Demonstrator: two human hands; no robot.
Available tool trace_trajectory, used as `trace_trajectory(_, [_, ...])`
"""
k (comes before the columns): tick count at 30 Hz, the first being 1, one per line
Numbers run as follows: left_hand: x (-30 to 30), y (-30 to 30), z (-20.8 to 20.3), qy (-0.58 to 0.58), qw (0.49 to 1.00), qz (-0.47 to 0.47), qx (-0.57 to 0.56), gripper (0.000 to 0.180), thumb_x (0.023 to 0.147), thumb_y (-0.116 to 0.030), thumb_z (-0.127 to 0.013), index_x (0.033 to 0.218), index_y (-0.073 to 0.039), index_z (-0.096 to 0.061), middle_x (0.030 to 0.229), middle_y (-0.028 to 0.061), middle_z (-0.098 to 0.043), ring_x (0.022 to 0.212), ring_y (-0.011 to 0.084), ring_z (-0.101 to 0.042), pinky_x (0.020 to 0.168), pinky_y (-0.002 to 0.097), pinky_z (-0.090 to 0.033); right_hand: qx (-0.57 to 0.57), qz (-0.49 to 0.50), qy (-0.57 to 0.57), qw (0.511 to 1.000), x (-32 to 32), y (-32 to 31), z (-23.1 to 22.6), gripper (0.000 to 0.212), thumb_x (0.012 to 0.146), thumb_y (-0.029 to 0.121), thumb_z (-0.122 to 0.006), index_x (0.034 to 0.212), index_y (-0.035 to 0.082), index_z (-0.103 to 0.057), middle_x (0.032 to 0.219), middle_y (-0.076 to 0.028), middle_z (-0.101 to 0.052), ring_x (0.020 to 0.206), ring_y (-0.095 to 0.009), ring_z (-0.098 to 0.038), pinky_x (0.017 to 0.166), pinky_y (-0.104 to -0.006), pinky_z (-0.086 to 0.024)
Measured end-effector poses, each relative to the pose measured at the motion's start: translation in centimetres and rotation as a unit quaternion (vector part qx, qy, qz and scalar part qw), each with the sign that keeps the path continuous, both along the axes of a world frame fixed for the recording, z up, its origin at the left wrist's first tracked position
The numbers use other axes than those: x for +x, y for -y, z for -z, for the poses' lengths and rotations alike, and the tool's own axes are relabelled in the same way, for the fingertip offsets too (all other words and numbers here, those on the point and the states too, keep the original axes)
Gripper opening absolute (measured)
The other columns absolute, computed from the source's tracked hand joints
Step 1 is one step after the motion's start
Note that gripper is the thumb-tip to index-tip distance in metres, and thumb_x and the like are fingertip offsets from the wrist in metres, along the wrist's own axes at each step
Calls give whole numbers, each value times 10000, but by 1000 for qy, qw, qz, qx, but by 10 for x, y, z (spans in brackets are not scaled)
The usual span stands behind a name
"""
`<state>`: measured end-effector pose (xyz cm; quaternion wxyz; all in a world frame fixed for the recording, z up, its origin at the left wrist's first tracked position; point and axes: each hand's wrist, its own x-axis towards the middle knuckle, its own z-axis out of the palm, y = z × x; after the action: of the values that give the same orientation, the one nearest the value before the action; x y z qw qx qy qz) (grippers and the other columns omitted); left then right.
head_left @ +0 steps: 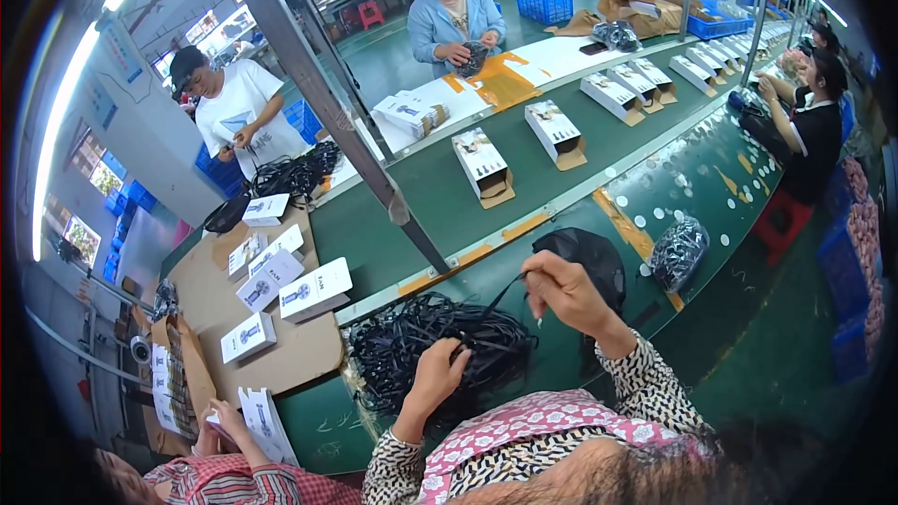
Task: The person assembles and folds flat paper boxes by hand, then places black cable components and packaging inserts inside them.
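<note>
A large tangled pile of thin black straps (398, 341) lies on the green bench right in front of me. My right hand (571, 295) is raised over the pile's right side, fingers pinched round one black strap that slants down toward the heap. A small pale tip hangs just below those fingers. My left hand (438, 376) rests at the pile's near edge, thumb and fingers closed on black strap; its exact grip is partly hidden among the strands. Behind my right hand sits a black bag (597, 257), partly covered by the hand.
A clear plastic bag of dark items (680, 254) and white round discs lie to the right. Beyond the metal rail, a green conveyor (421, 215) carries open white boxes (482, 164). A metal post (346, 112) rises ahead. White boxes (315, 290) lie on cardboard leftward; co-workers sit around.
</note>
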<state>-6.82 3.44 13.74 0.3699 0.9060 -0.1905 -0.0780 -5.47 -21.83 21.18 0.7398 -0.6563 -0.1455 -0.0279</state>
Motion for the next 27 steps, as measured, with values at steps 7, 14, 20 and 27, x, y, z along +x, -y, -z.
trace_trajectory(7, [1,-85,106,-37,976,-72,200,276,755,-186,-647,972,-27,-588,914,193,-578,858,370,-553,733,439,-450,83,8,240,967,13,24,-94,114,883,-19,-481,979,-46,-537,643,7,-476,495,-26,-440,430,-171,-343])
trace_trajectory(14, [31,-30,-16,50,998,-22,-26,689,650,-274,-775,1196,19,-474,1197,194,-502,1148,334,-455,985,376,-354,-303,-104,153,935,29,-3,-84,168,813,27,-554,973,27,-602,749,-98,-607,578,-181,-599,517,-288,-471])
trace_trajectory(20, [32,60,-63,-149,887,223,-376,675,804,-233,-669,1339,-9,-323,1188,104,-519,1130,204,-466,943,293,-373,-402,-222,233,857,14,-18,-48,159,800,101,-598,940,27,-591,805,-124,-614,705,-294,-607,614,-361,-485])
trace_trajectory(27, [34,21,-86,-139,949,170,-224,236,939,-178,-459,938,6,-607,721,-9,-531,633,56,-434,573,229,-377,-259,109,-6,960,4,63,-42,51,806,36,-598,837,-4,-595,597,-22,-527,538,-71,-499,492,-209,-405])
